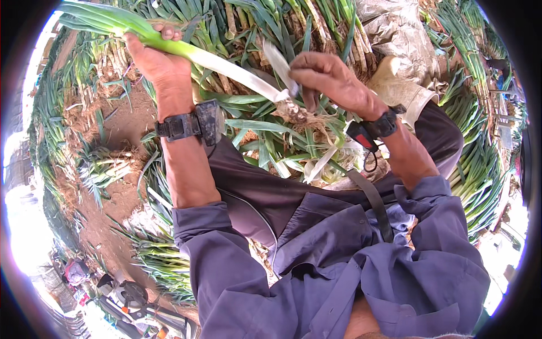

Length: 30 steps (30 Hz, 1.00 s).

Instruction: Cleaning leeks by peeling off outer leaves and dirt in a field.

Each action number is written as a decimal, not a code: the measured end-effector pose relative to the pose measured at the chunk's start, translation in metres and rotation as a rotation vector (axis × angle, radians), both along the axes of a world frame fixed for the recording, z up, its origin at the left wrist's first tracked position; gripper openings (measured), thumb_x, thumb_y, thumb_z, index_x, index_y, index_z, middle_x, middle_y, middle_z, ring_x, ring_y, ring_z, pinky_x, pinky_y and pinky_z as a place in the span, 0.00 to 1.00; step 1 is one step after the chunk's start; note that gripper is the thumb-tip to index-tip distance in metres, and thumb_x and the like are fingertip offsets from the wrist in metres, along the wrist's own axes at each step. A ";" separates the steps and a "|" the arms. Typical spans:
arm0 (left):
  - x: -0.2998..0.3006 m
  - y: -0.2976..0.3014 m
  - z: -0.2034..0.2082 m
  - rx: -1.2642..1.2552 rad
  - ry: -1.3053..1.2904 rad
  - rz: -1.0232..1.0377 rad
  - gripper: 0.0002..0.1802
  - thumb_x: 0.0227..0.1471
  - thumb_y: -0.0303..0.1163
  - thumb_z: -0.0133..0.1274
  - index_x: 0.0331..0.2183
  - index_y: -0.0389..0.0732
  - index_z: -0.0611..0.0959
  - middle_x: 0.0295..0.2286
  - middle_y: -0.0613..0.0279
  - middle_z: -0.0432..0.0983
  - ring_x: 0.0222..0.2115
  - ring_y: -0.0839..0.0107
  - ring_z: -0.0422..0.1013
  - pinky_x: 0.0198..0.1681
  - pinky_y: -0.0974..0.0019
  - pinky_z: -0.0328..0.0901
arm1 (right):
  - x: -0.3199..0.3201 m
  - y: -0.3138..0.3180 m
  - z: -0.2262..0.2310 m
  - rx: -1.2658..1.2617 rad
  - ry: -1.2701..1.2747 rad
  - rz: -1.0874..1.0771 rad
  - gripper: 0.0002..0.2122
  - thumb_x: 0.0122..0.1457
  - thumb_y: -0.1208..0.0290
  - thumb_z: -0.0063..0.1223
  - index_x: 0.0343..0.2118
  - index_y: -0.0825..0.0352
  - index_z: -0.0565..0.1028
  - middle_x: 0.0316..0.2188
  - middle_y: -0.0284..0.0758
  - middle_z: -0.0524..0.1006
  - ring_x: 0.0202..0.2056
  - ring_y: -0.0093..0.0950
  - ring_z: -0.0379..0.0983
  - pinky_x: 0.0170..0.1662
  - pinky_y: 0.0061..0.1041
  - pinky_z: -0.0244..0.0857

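My left hand point(157, 63) is closed around a leek point(228, 69) just below its green leaves. The white shank slants down to the right and ends in a brown, soil-covered root tuft point(296, 113). My right hand point(333, 79) is closed on a knife; its pale blade point(276, 63) sticks out by the fingers, beside the leek's root end. The handle is hidden in my fingers, and I cannot tell whether the blade touches the leek. Loose leaves and trimmings point(276, 138) lie below both hands, between my legs.
Piles of leeks point(243, 34) lie ahead, with more at the left point(62, 124) and right point(480, 164). Crumpled tan sheeting point(401, 34) is at the upper right. Brown soil point(121, 209) shows at the left. Straps with dark devices point(195, 123) circle my wrists.
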<state>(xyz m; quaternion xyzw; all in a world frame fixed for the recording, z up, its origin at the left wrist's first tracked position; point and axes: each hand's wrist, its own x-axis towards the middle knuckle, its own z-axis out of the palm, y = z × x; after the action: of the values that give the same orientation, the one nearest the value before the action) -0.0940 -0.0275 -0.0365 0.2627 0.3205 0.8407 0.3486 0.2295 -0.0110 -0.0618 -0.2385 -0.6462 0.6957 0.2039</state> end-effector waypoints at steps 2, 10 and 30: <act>-0.021 -0.003 0.000 0.033 0.014 0.003 0.24 0.68 0.54 0.32 0.40 0.42 0.70 0.24 0.63 0.68 0.21 0.71 0.62 0.28 0.65 0.60 | 0.018 -0.001 -0.034 0.079 -0.130 0.116 0.09 0.66 0.67 0.51 0.37 0.69 0.74 0.23 0.32 0.77 0.21 0.22 0.76 0.25 0.20 0.70; -0.024 -0.007 0.000 -0.118 0.020 0.193 0.24 0.69 0.52 0.28 0.35 0.41 0.66 0.24 0.63 0.63 0.22 0.72 0.60 0.27 0.64 0.60 | 0.086 -0.026 -0.129 0.395 -0.785 0.148 0.14 0.64 0.60 0.53 0.39 0.69 0.77 0.32 0.45 0.79 0.35 0.42 0.78 0.39 0.40 0.69; -0.049 -0.006 -0.033 -0.290 0.015 0.384 0.13 0.65 0.31 0.46 0.43 0.30 0.70 0.34 0.53 0.71 0.32 0.66 0.71 0.36 0.65 0.72 | 0.026 -0.029 -0.013 1.141 -0.351 0.079 0.06 0.63 0.70 0.51 0.36 0.68 0.75 0.25 0.35 0.72 0.21 0.37 0.71 0.25 0.34 0.63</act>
<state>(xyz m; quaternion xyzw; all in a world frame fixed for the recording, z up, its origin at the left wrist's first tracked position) -0.1426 -0.0331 -0.0700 0.1504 0.4844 0.8349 0.2138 0.2559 -0.0399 -0.0751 -0.1786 -0.9502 0.1960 0.1639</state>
